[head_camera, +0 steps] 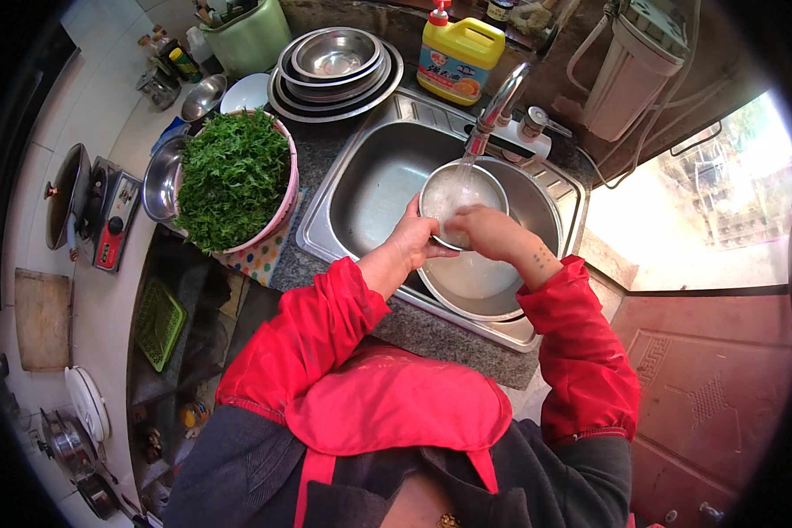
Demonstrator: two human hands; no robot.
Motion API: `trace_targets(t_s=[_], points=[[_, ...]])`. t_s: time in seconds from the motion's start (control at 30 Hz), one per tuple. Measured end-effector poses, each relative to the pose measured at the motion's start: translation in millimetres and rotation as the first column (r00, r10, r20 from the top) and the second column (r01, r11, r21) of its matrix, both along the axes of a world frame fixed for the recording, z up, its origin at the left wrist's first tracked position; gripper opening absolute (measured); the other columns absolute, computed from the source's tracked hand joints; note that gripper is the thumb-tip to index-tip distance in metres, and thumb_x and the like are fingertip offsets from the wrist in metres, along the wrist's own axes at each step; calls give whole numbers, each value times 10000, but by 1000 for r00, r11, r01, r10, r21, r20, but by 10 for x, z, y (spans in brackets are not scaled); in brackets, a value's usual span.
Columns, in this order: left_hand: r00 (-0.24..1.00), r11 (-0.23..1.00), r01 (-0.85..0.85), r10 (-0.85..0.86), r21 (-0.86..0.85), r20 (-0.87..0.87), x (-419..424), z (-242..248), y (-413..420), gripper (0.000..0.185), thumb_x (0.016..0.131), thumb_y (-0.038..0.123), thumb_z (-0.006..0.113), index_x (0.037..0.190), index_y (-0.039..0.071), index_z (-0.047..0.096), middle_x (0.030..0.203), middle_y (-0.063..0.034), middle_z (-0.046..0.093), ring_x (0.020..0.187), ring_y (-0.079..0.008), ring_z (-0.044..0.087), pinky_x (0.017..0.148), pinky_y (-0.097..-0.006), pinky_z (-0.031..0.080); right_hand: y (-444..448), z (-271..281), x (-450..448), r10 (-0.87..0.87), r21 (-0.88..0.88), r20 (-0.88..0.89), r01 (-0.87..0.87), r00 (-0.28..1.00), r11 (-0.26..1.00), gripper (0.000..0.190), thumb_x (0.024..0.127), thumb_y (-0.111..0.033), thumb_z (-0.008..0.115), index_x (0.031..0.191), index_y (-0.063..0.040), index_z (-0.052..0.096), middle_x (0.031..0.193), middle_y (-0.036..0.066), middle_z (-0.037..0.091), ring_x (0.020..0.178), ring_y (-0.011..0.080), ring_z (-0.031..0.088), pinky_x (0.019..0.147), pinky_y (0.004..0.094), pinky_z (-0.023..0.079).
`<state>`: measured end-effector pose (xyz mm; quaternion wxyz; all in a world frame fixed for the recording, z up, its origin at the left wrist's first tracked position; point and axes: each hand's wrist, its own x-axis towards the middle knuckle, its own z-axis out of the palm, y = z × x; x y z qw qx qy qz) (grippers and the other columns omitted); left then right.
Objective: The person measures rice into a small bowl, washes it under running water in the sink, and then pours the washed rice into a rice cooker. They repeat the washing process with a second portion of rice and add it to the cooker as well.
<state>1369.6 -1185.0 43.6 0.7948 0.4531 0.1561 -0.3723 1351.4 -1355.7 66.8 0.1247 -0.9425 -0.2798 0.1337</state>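
My left hand [417, 239] holds a small metal bowl [433, 183] by its left rim and underside, under the running faucet [486, 122]. Cloudy whitish water fills the bowl; what lies beneath it cannot be made out. The fingers of my right hand [485, 231] dip into the bowl at its near right side and look blurred. I cannot tell whether they grip anything. Below the small bowl, a large metal basin [548, 218] with cloudy water stands in the right part of the stainless steel sink [376, 178].
Left of the sink, a pink basket [290, 191] is heaped with leafy greens [234, 178]. Stacked metal bowls [336, 72] and a yellow detergent jug [461, 59] stand behind. A water filter housing [633, 72] hangs at back right; a portable gas stove [113, 218] sits far left.
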Motion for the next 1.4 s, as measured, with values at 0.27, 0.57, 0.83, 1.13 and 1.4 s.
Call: trace_targets(t_s=[0.27, 0.57, 0.83, 1.13, 1.4], points=[[999, 998, 52, -52, -19, -5, -9, -63, 36, 855, 704, -129, 380, 1434, 256, 156, 1331, -184, 360, 1104, -436, 508, 688, -581, 568, 95, -161, 187, -108, -68, 141, 118, 984, 991, 330, 790, -84, 557, 1113, -129, 611, 1092, 119, 614, 1028, 319, 578, 844, 388, 486], [999, 1000, 6, -6, -8, -37, -68, -210, 81, 860, 687, -136, 412, 1428, 247, 199, 1342, -175, 362, 1159, -452, 462, 730, -632, 534, -51, 28, -27, 56, 127, -24, -52, 998, 990, 310, 793, -77, 540, 1077, -116, 659, 990, 130, 664, 902, 336, 629, 820, 403, 488], [1000, 1000, -7, 7, -16, 9, -1, -76, 78, 855, 674, -132, 428, 1412, 240, 211, 1317, -174, 383, 1140, -453, 477, 739, -620, 537, 64, 61, -47, -49, -212, -23, 43, 999, 976, 294, 772, -32, 528, 1000, -147, 672, 999, 111, 640, 954, 302, 595, 829, 396, 479], [999, 1000, -13, 13, -6, 30, 96, -59, 102, 855, 697, -116, 388, 1429, 245, 135, 1315, -196, 375, 1051, -463, 540, 664, -584, 566, -179, 242, -73, -347, 463, 110, 261, 931, 847, 272, 751, 16, 525, 976, -55, 660, 964, 145, 644, 881, 335, 613, 793, 389, 489], [997, 995, -70, 68, 71, 30, 81, -49, 191, 877, 678, -130, 393, 1434, 230, 135, 1333, -188, 374, 1058, -454, 545, 687, -600, 552, -1121, 349, 634, -641, 182, 632, 721, 435, 669, 582, 711, -148, 661, 1250, -53, 461, 1304, 123, 451, 1198, 337, 426, 921, 497, 426]])
